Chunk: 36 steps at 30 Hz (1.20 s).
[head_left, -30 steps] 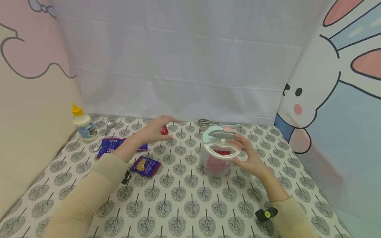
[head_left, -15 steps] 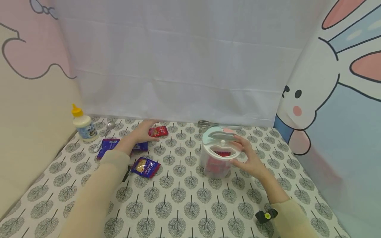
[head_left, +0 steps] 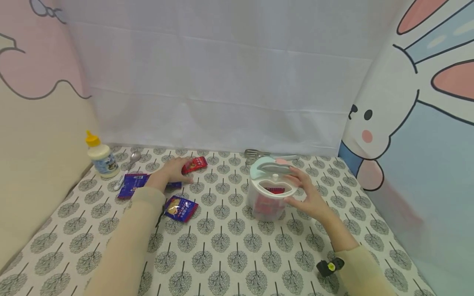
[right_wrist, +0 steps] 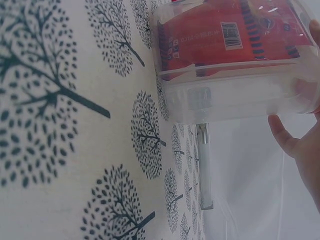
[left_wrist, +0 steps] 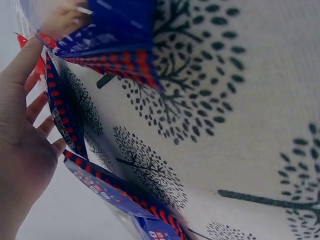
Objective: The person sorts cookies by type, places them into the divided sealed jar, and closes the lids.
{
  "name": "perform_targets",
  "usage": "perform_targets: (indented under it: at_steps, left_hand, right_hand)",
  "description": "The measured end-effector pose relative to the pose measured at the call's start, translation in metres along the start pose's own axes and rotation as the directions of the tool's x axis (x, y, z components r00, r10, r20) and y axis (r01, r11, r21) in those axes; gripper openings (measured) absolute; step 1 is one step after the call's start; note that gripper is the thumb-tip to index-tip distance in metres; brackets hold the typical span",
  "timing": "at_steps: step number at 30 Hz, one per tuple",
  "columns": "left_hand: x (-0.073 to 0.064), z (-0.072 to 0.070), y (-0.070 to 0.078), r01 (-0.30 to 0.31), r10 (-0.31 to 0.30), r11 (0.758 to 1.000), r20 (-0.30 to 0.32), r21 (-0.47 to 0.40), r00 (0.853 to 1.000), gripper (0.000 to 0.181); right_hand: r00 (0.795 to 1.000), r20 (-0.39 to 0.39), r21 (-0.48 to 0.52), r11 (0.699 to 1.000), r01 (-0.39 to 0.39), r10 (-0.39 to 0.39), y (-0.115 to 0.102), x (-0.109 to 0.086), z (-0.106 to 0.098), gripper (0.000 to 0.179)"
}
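Observation:
My left hand (head_left: pixel 171 169) hovers with fingers spread over a blue snack packet (head_left: pixel 173 185) that it partly covers. Close to its fingertips lies a red packet (head_left: pixel 197 163). In the left wrist view the fingers (left_wrist: pixel 37 107) reach alongside the blue packets, and no grip shows. On the right, my right hand (head_left: pixel 310 199) holds a clear storage canister (head_left: pixel 267 207) by its rim, thumb low and fingers at the lid. One flap of the white, mint and pink lid (head_left: pixel 275 167) is raised. Red packets (right_wrist: pixel 210 37) sit inside the canister.
Another blue packet (head_left: pixel 133 186) lies at the left, and one more blue packet (head_left: pixel 181 208) lies nearer. A yellow-capped bottle (head_left: pixel 103 158) and a spoon (head_left: pixel 135 157) are at the far left. A whisk (head_left: pixel 255 153) lies behind the canister.
My left hand has moved left and down, away from the red packet, to the blue packet in the middle. The right hand stays on the canister.

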<state>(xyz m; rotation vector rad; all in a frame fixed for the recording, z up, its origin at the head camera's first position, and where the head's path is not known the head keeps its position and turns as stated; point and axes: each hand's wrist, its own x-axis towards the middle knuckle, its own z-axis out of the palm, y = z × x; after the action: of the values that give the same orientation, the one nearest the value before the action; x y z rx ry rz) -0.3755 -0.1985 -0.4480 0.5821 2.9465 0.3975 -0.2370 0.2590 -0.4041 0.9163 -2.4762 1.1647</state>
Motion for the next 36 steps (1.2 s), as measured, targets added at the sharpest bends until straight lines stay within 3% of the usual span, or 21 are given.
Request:
perform_targets:
  at_steps: [5,9,13,17,22,29,36]
  left_hand:
    - [0.001,0.005,0.001,-0.051,0.050,0.998,-0.058,-0.031,0.997,0.063]
    - [0.002,0.008,0.007,-0.105,0.098,0.992,-0.105,-0.065,0.990,0.038]
    - [0.000,0.007,0.016,-0.092,0.087,0.995,-0.119,-0.036,0.989,0.025]
    - [-0.002,0.007,0.023,-0.041,0.040,0.999,-0.105,-0.009,0.994,0.023]
    - [-0.004,0.007,0.028,-0.022,0.018,0.999,-0.114,-0.035,0.993,0.019]
    - [-0.002,0.004,0.037,-0.103,0.075,0.980,-0.161,-0.171,0.984,0.022]
    - [-0.004,-0.006,0.047,-0.147,0.107,0.967,-0.191,-0.210,0.976,0.027]
  right_hand:
    - [1.000,-0.007,-0.019,1.000,-0.001,0.001,-0.008,0.002,0.000,0.092]
    - [1.000,-0.016,-0.022,1.000,0.017,-0.017,-0.028,0.004,-0.003,0.087]
    - [1.000,-0.014,-0.026,1.000,0.008,-0.008,-0.042,0.005,-0.006,0.084]
    - [1.000,-0.010,-0.013,1.000,-0.001,0.000,-0.043,0.005,-0.006,0.084]
    - [1.000,-0.011,-0.002,1.000,0.004,-0.004,-0.042,0.005,-0.005,0.084]
    - [1.000,-0.019,-0.001,1.000,0.002,-0.002,-0.043,0.005,-0.005,0.085]
    - [0.999,-0.031,0.005,1.000,0.014,-0.014,-0.042,0.003,-0.004,0.085]
